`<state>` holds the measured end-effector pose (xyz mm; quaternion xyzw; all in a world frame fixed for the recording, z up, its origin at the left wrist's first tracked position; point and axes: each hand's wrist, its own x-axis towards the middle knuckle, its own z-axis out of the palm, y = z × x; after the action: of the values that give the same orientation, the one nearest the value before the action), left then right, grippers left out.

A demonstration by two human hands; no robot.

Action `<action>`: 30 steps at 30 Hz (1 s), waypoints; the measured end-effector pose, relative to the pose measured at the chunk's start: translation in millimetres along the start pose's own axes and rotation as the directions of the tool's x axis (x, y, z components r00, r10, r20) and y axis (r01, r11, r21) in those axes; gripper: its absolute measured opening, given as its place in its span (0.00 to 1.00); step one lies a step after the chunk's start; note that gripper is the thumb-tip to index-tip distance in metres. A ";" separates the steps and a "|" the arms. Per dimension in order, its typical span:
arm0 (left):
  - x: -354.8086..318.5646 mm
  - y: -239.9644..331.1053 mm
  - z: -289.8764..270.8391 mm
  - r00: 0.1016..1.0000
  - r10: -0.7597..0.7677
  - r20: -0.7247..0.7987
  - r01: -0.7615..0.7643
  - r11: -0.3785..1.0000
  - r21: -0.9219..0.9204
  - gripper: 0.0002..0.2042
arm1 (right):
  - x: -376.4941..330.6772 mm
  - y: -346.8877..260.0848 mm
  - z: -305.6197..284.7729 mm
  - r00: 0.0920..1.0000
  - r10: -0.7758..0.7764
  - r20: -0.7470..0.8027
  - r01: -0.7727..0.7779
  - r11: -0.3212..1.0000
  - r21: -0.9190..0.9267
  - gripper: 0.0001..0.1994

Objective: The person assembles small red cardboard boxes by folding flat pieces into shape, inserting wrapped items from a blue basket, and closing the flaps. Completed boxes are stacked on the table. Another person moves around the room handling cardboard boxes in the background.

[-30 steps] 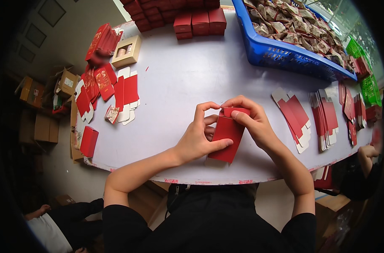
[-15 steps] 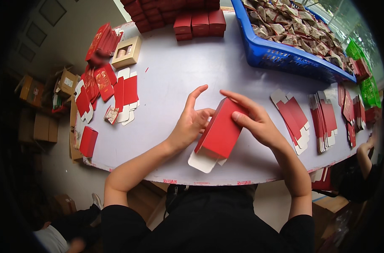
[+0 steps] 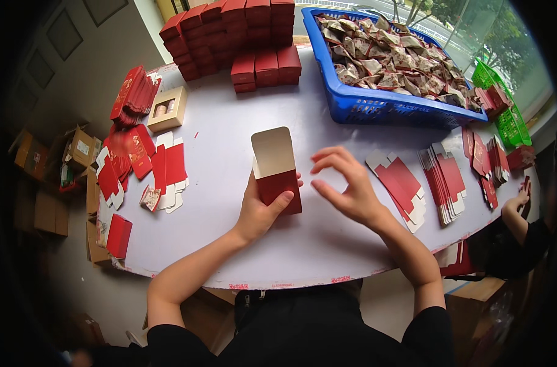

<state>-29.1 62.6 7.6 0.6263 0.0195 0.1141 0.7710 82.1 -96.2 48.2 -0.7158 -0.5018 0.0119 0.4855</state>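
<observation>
A red cardboard box [image 3: 281, 191] stands upright over the middle of the table, its top open and its white-lined flap [image 3: 272, 138] raised at the far side. My left hand [image 3: 261, 211] is wrapped round it, thumb across the near face and fingertips showing at the right side. Just right of the box, my right hand [image 3: 347, 186] hangs in the air with fingers apart and curved, touching nothing. Farther right lie flat, unfolded red and white cartons [image 3: 402, 186], with a stack of folded cartons [image 3: 442, 183] beside them.
A blue basket [image 3: 401, 113] full of small wrapped packets fills the far right. Finished red boxes [image 3: 266, 67] are stacked at the back. On the left are a cream window box [image 3: 167, 110], red cartons [image 3: 131, 150] and a small red box [image 3: 119, 237]. Another person's hand [image 3: 518, 199] shows far right.
The box has been turned so its open, flapped end points up and away. My right hand has let go of it and moved off; my left hand has closed round it.
</observation>
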 end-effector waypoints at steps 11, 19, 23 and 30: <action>-3.7 -21.9 6.6 0.945 0.107 0.310 -0.192 0.947 0.258 0.26 | 97.4 158.0 -248.1 0.710 0.456 -0.537 -0.682 0.254 -0.686 0.43; -5.4 -7.8 6.3 0.948 0.030 0.317 -0.141 0.933 0.331 0.26 | 133.8 151.3 -183.0 0.649 0.736 -0.192 -0.620 0.365 -0.695 0.45; -3.0 -12.4 7.1 0.942 0.032 0.334 -0.142 0.940 0.311 0.26 | 134.6 139.2 -195.0 0.599 0.801 0.005 -0.611 0.461 -0.644 0.40; -0.3 -15.4 5.2 0.932 0.025 0.362 -0.148 0.937 0.316 0.26 | 121.7 94.6 -165.8 0.843 0.457 0.283 -0.303 0.839 -0.452 0.26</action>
<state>-26.1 54.6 -6.2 0.7594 -0.1276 0.0293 0.6373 292.9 -122.9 126.1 -0.8679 -0.4230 0.1481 0.2143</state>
